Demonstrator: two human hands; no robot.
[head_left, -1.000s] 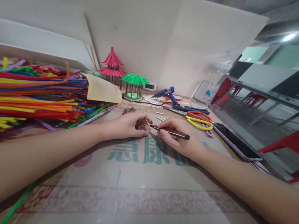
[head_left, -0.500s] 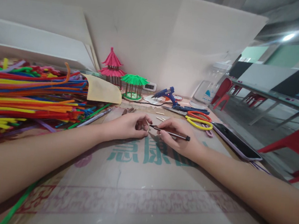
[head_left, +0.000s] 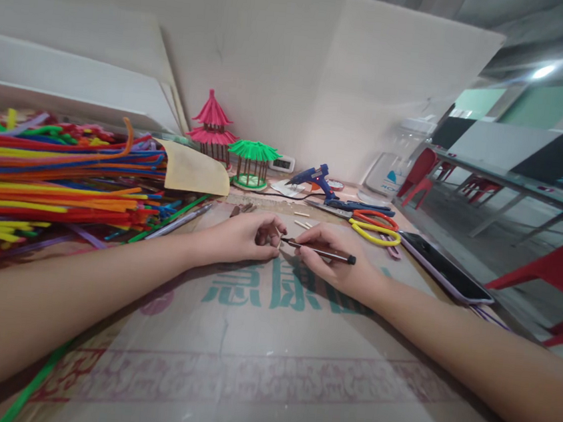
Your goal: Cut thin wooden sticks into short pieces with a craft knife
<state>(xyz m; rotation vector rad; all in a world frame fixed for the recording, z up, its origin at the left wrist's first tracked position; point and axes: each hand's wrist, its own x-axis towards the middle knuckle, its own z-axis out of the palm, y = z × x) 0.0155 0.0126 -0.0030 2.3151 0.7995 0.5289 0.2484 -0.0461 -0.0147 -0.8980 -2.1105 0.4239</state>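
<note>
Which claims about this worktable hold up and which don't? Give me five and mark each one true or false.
1. The right hand holds a brown marker. True.
2. The left hand lies flat with nothing in it. False: it pinches a small pale stick near the marker's tip.
3. The green-roofed model stands to the right of the pink-roofed model. True.
4. Both handle loops of the scissors are blue. False: one is orange and the other yellow.
5. The phone lies to the right of the scissors. True.
</note>
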